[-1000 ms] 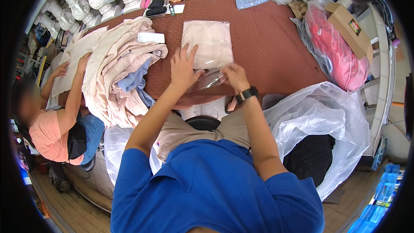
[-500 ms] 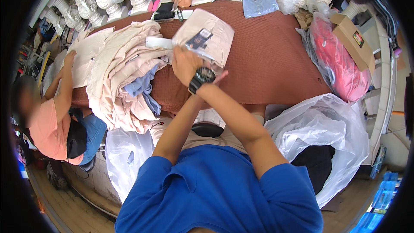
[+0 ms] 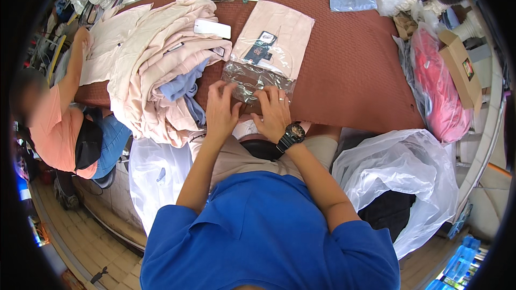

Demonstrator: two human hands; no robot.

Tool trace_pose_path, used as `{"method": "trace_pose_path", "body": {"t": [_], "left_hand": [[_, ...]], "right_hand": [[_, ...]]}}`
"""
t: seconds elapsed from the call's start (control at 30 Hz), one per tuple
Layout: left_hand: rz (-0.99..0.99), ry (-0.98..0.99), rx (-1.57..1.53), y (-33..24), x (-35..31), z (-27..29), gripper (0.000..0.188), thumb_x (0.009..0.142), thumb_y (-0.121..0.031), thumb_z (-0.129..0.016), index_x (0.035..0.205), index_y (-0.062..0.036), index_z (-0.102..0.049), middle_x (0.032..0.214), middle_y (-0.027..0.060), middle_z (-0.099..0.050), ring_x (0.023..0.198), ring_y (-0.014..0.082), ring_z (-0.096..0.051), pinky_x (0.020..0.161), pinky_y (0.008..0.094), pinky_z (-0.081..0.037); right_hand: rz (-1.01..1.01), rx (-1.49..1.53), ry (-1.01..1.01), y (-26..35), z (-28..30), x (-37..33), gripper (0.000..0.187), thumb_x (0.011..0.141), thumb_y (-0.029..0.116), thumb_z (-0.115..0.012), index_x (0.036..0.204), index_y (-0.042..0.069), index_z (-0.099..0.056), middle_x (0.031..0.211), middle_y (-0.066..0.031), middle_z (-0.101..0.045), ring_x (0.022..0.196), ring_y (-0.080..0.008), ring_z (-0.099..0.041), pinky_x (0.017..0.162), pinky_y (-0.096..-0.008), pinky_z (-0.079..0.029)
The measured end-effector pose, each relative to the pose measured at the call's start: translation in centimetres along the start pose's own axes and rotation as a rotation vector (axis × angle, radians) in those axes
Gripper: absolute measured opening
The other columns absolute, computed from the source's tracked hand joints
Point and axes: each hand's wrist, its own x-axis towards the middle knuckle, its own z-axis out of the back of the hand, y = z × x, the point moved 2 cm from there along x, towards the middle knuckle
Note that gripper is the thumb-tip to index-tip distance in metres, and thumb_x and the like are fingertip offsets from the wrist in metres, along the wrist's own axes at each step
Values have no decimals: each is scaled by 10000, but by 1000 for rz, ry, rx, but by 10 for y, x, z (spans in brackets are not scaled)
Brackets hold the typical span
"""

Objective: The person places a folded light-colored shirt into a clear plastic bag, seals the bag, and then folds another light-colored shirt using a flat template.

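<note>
Two bare hands are near each other but apart, both at the near end of a clear plastic bag (image 3: 244, 78). On the left hand (image 3: 221, 110) and the right hand (image 3: 275, 113), thumbs stand away from fingers, and fingertips touch the loose, wrinkly plastic. A black watch (image 3: 293, 134) is on the right wrist. Inside the bag is a folded pale pink shirt (image 3: 287, 27), with a dark tag (image 3: 260, 47) showing. The bag lies flat on a brown tablecloth (image 3: 355, 70). Just left is a big heap of pale pink shirts (image 3: 150, 59), with a white card (image 3: 212, 28) on it.
</note>
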Motion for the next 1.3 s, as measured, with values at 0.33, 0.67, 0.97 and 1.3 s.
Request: {"method": "trace_pose_path", "body": {"t": [0.33, 0.67, 0.97, 1.3], "left_hand": [[-65, -25, -73, 45, 27, 10, 617, 737, 52, -624, 1330, -56, -493, 1443, 250, -362, 1329, 448, -387, 1108, 505, -327], [-191, -143, 12, 48, 21, -16, 406, 794, -71, -734, 1173, -82, -591, 1431, 210, -430, 1240, 404, -462, 994, 471, -401], [-342, -71, -116, 25, -14, -44, 325, 839, 3, -679, 1152, -6, -595, 1264, 192, -532, 1145, 386, -516, 965, 445, -436], [-313, -24, 110, 19, 33, -92, 632, 937, -215, -578, 1464, 57, -357, 1413, 277, -425, 1301, 470, -393, 1092, 522, -333]], "right_hand": [[49, -18, -71, 4, -15, 1, 647, 693, 153, -737, 1296, 67, -517, 1334, -185, -456, 1232, -396, -416, 1048, -541, -329], [43, -149, -200, 6, -47, 28, 371, 734, 138, -674, 1083, 54, -579, 1179, -151, -523, 1097, -360, -484, 921, -498, -402], [73, -120, -327, 8, 1, 55, 171, 809, 122, -654, 969, 88, -604, 992, -96, -565, 952, -302, -531, 809, -425, -428], [109, -136, -278, 13, 0, 52, 188, 812, 139, -648, 982, 61, -634, 1001, -108, -574, 961, -311, -536, 798, -437, -421]]}}
